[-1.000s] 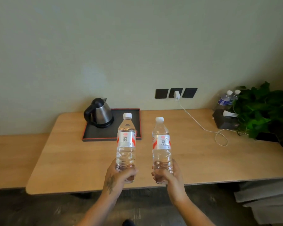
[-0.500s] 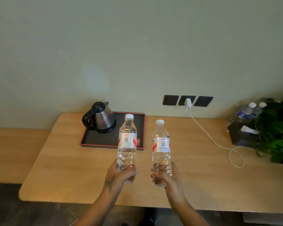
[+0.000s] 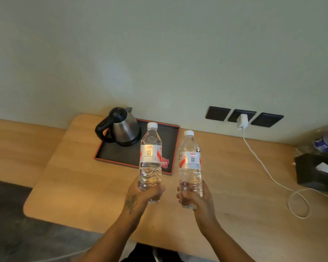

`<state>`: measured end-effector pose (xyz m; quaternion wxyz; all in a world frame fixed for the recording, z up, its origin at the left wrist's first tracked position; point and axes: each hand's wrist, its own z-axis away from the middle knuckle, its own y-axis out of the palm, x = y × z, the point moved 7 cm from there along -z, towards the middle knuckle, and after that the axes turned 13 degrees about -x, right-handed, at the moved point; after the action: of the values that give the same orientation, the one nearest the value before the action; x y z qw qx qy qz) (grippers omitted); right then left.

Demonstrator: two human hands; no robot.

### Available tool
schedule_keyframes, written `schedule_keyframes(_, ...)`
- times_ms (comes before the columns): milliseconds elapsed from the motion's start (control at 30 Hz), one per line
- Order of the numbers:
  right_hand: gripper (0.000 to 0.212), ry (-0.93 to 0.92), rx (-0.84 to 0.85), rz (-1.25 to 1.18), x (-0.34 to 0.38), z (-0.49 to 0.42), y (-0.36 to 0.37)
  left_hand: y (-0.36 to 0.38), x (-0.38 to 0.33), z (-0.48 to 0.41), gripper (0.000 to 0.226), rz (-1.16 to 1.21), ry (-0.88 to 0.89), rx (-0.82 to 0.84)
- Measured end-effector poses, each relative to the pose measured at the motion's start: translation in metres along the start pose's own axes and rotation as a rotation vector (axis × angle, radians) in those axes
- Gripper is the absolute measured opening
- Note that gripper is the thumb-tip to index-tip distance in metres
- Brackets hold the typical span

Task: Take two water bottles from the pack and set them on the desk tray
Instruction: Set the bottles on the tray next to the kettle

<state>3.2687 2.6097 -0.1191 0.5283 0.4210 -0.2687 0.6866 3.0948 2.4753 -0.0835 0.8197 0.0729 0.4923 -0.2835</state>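
Head view: one clear plastic water bottle (image 3: 150, 161) is gripped upright by the left hand (image 3: 143, 193). A second clear plastic water bottle (image 3: 190, 167) is gripped by the right hand (image 3: 196, 198). Both are held above the wooden desk (image 3: 83, 186), near the black red-rimmed tray (image 3: 121, 156).

Both bottle labels (image 3: 150, 153) (image 3: 191, 159) are showing a QR-style square with print too small to read, while a red card (image 3: 164, 163) on the tray (image 3: 175, 148) is bearing white characters too blurred to make out.
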Motion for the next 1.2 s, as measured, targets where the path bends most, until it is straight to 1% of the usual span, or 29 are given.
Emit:
schedule_keyframes(100,0.059,0.006,0.024,0.003,0.001,-0.019,0.006,0.007,-0.002,-0.02,0.053,-0.023,0.02,0.012)
schedule_keyframes(200,0.056,0.024,0.039,0.012,0.0,-0.042,0.018,0.014,-0.006,-0.05,0.061,-0.053,0.04,-0.018)
schedule_keyframes(300,0.067,0.017,0.019,0.064,0.005,-0.071,0.033,0.024,-0.014,-0.083,0.071,-0.03,0.088,0.043)
schedule_keyframes(333,0.064,0.006,0.034,0.073,0.009,-0.081,0.039,0.028,-0.019,-0.094,0.068,-0.025,0.104,0.082)
schedule_keyframes(400,0.055,-0.03,0.113,0.103,0.018,-0.102,0.055,0.035,-0.028,-0.114,0.054,-0.038,0.131,0.17)
schedule_keyframes(467,0.063,-0.064,0.175,0.125,0.025,-0.127,0.07,0.044,-0.038,-0.137,0.045,-0.047,0.16,0.281)
schedule_keyframes(533,0.073,-0.109,0.208,0.141,0.033,-0.153,0.084,0.051,-0.048,-0.165,0.056,-0.052,0.193,0.359)
schedule_keyframes(633,0.078,-0.193,0.229,0.198,0.043,-0.19,0.101,0.059,-0.06,-0.208,0.073,-0.088,0.266,0.393)
schedule_keyframes(700,0.081,-0.231,0.231,0.237,0.046,-0.21,0.11,0.065,-0.066,-0.234,0.081,-0.127,0.321,0.39)
schedule_keyframes(767,0.081,-0.261,0.204,0.281,0.046,-0.231,0.117,0.072,-0.067,-0.256,0.082,-0.103,0.333,0.38)
schedule_keyframes(833,0.077,-0.285,0.167,0.315,0.044,-0.25,0.121,0.078,-0.068,-0.272,0.077,-0.08,0.37,0.346)
schedule_keyframes(900,0.073,-0.303,0.138,0.338,0.041,-0.265,0.123,0.084,-0.071,-0.28,0.068,-0.116,0.44,0.316)
schedule_keyframes(967,0.074,-0.306,0.121,0.352,0.038,-0.279,0.126,0.087,-0.067,-0.293,0.068,-0.124,0.449,0.266)
schedule_keyframes(1067,0.079,-0.326,0.104,0.389,0.032,-0.294,0.134,0.092,-0.054,-0.315,0.077,-0.135,0.475,0.242)
schedule_keyframes(1200,0.076,-0.307,0.055,0.396,0.02,-0.311,0.132,0.097,-0.044,-0.335,0.074,-0.192,0.478,0.174)
